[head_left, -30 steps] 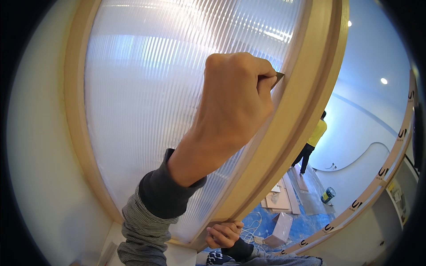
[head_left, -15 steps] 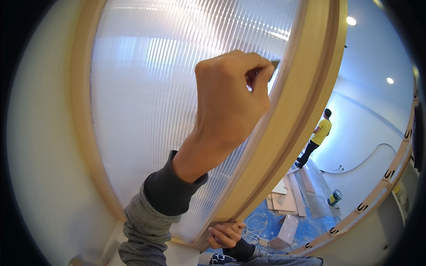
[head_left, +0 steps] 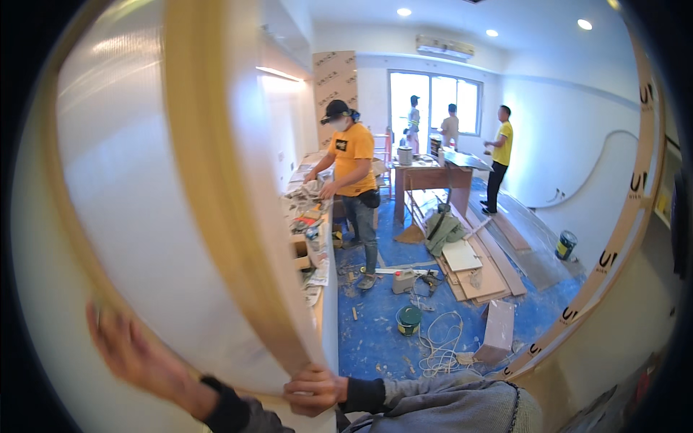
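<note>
A tall ribbed translucent panel in a pale wooden frame stands at the left, blurred by motion. My left hand is low at the left beside the far-left upright of that frame. Its fingers are stretched out and smeared, with nothing visible in them; whether they touch the frame or the wall I cannot tell. Around the bottom of the near wooden upright, my right hand is closed, knuckles toward me. Part of its grip is hidden behind the wood.
Beyond the frame, a person in an orange shirt works at a cluttered counter. Blue sheeting covers the floor, with a green-lidded bucket, coiled white cable and stacked boards. Farther back, several people stand near a brown workbench.
My left hand has left the panel's right side, where it pinched a thin dark piece, and dropped to the lower left. My view has swung right; my right hand stays at the frame's bottom.
</note>
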The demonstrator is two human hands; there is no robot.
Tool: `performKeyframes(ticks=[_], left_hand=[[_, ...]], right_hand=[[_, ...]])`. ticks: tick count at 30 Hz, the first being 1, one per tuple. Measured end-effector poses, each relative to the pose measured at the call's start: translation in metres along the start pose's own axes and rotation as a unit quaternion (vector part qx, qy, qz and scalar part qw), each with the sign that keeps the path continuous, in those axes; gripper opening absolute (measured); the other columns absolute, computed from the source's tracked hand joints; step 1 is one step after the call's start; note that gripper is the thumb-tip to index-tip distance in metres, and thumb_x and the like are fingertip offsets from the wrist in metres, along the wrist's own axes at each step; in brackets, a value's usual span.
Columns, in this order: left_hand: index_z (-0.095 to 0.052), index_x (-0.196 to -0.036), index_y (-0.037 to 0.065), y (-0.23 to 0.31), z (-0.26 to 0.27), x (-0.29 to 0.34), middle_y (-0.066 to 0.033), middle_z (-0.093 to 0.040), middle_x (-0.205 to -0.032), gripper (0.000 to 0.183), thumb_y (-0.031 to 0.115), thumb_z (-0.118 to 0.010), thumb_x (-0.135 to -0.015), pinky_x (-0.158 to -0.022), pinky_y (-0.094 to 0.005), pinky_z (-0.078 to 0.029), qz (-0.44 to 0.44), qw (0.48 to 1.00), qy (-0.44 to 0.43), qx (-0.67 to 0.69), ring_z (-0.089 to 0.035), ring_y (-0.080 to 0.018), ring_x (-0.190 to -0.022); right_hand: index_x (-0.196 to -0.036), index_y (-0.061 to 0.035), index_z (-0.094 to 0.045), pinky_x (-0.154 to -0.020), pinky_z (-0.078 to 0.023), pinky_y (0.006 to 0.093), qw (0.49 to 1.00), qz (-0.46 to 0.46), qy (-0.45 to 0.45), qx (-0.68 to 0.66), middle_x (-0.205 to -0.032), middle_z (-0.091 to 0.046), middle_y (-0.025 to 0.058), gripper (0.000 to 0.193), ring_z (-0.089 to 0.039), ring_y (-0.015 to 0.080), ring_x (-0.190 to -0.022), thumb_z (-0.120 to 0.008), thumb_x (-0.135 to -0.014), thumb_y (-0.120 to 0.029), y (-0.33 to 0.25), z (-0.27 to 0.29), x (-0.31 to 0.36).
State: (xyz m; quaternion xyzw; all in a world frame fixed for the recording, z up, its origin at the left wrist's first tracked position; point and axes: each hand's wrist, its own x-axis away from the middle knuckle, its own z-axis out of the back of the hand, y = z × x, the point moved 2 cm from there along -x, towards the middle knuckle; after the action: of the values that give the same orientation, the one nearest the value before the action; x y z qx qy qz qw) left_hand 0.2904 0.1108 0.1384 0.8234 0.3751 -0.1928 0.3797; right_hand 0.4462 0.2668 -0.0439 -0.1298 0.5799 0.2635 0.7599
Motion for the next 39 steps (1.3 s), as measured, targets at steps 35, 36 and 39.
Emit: performKeyframes(ticks=[35,36,39], left_hand=[[-0.067,-0.092,-0.002,-0.07,-0.234,0.65,-0.0073,-0.069,-0.088,0.009,-0.01,-0.067,-0.088,-0.075,-0.0264,-0.052,0.336,0.776,-0.533,-0.025,-0.066,-0.0152,-0.082],[-0.067,-0.091,-0.002,-0.081,-0.243,0.655,-0.0071,-0.068,-0.086,0.01,-0.011,-0.067,-0.087,-0.074,-0.0265,-0.051,0.327,0.773,-0.543,-0.013,-0.065,-0.0151,-0.081],[-0.067,-0.088,-0.002,-0.122,-0.269,0.663,-0.0076,-0.066,-0.081,0.011,-0.013,-0.067,-0.085,-0.068,-0.0262,-0.048,0.286,0.77,-0.57,-0.004,-0.062,-0.015,-0.076]], right_hand=[[-0.152,0.0005,-0.038,-0.095,-0.052,0.0279,0.622,-0.694,0.28,-0.231,-0.106,-0.075,0.0124,0.074,-0.068,0.0129,-0.103,-0.074,-0.087,0.005,0.147,0.467,0.261],[-0.151,0.0009,-0.039,-0.096,-0.051,0.0285,0.619,-0.696,0.287,-0.222,-0.105,-0.075,0.0122,0.073,-0.068,0.0131,-0.104,-0.074,-0.087,0.005,0.158,0.469,0.266],[-0.149,0.0016,-0.041,-0.099,-0.05,0.0292,0.637,-0.695,0.272,-0.194,-0.104,-0.076,0.0126,0.072,-0.068,0.0145,-0.104,-0.075,-0.086,0.003,0.202,0.475,0.278]])
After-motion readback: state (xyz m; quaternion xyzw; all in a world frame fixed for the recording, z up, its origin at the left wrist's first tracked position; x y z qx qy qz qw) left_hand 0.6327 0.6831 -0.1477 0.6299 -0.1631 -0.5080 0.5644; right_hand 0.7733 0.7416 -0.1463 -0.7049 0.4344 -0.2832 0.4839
